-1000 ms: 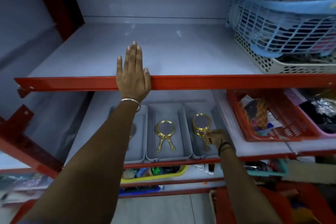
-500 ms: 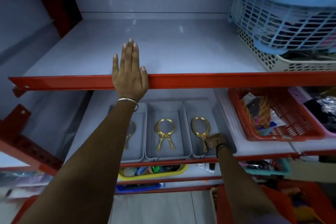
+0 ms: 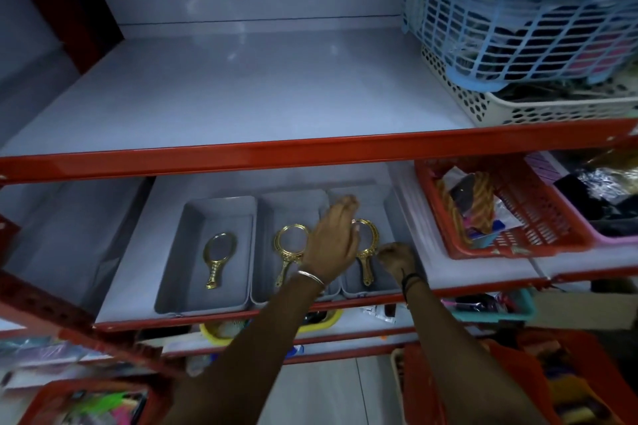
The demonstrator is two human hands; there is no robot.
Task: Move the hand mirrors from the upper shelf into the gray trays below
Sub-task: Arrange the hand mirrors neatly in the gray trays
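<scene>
Two hands work over the right tray: the right hand curled beside the mirror lying there, grip unclear; the left hand open above. Left of that tray, two more trays each hold a mirror. Beyond, the upper shelf shows none. A careless brush could knock the mirror askew.

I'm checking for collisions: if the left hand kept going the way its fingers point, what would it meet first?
The left hand points up and back over the right tray. It would likely first meet that tray's far wall, though its height above the tray is unclear.
</scene>
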